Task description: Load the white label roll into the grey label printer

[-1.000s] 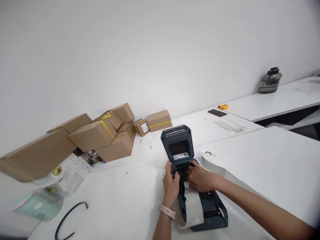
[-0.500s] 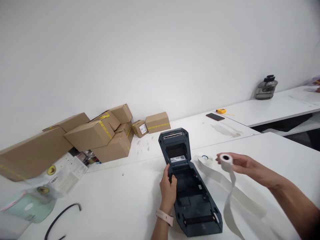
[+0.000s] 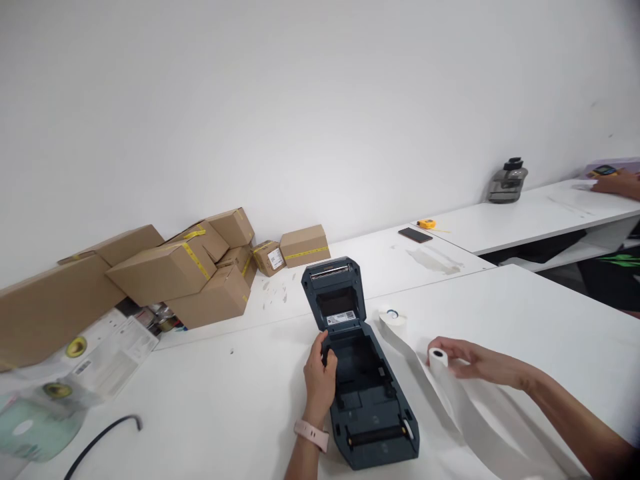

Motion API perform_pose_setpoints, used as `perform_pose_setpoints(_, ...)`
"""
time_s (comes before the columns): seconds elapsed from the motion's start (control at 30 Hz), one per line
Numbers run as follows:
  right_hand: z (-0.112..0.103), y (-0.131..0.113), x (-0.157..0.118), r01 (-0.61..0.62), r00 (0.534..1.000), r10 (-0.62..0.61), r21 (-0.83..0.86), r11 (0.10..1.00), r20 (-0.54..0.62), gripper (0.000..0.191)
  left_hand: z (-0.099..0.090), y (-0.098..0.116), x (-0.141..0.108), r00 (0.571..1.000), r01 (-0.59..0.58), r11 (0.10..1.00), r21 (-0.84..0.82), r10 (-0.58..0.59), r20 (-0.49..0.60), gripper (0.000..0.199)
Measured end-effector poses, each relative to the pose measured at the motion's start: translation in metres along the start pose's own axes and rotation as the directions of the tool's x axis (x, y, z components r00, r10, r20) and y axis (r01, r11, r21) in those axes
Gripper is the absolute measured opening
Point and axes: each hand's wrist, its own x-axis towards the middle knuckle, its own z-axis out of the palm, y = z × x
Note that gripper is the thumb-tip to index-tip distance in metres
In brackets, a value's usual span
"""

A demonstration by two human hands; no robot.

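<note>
A dark label printer (image 3: 373, 400) lies on the white table with its lid (image 3: 334, 293) raised. My left hand (image 3: 320, 373), with a pink band at the wrist, is closed on the printer's left edge near the hinge. To the right, my right hand (image 3: 465, 360) holds a small white paper roll (image 3: 439, 357) between thumb and fingers. A long paper strip (image 3: 480, 427) trails from that roll toward the bottom of the view. Another white roll (image 3: 394, 320) sits beside the printer's hinge, with a strip running from it.
Cardboard boxes (image 3: 160, 273) are stacked at the left, above plastic packages (image 3: 100, 353) and a black cable (image 3: 100, 437). A phone (image 3: 415, 235), tape measure (image 3: 427, 224) and dark bottle (image 3: 507, 183) stand along the back. Another person's hand (image 3: 620, 183) shows at the far right.
My right hand has moved down with the paper roll, bringing it nearer the table. The view has shifted slightly right, and another person's hand has appeared. My left hand stays on the printer.
</note>
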Motion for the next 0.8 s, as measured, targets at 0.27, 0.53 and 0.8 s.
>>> perform_pose_setpoints(0.27,-0.004,0.004,0.018,-0.003,0.999,0.003,0.001,1.0,0.051,0.048,0.0,-0.001,0.001,0.999,0.014,1.0,0.017,-0.014,0.032,0.043)
perform_pose_setpoints(0.53,-0.025,0.035,0.02,-0.061,0.998,0.066,0.173,0.983,-0.021,0.057,-0.001,-0.003,0.0,0.999,0.028,1.0,-0.014,-0.028,0.031,0.048)
perform_pose_setpoints(0.8,-0.029,0.004,0.1,-0.035,0.999,0.034,0.027,0.999,0.025,0.083,-0.014,-0.006,0.013,0.989,0.046,0.995,-0.085,-0.033,0.141,0.055)
